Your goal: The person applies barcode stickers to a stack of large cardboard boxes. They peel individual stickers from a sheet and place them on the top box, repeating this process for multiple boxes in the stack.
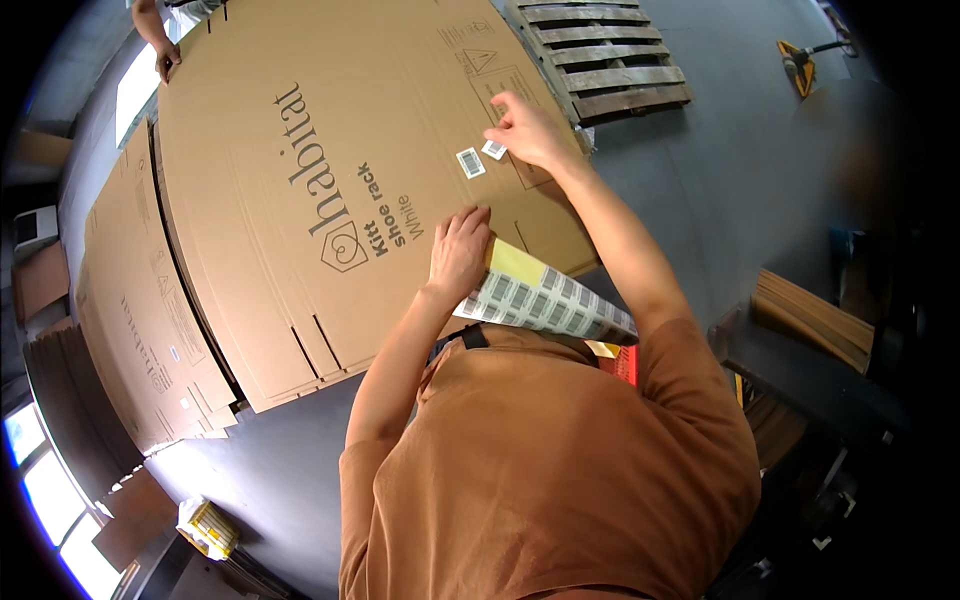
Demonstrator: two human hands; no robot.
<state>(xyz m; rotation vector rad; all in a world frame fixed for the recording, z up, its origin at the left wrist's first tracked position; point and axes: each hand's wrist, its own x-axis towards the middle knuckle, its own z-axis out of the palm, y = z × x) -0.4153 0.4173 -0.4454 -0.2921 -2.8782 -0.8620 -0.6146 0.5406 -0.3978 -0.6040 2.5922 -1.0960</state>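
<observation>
A large flat sheet of brown printed cardboard [400, 110] lies in front of me. My right hand [530, 132] is over its right part, thumb and finger pinching a small white barcode label [494, 149] at the cardboard. Just left of that, another barcode label [470, 163] sits flat on the board. Closer to my body, my left hand [461, 250] rests on the board with fingers curled over the edge of a sheet of barcode labels [540, 298]. Part of this sheet shows bare yellow backing; its far right end bends down near my right arm.
Another person's hand [168, 65] touches the board's far left edge. More printed cardboard [145, 300] lies to the left. A wooden pallet [605, 55] is on the floor at far right, with a yellow pallet jack [797, 68] beyond. Stacked cardboard [812, 320] stands at right.
</observation>
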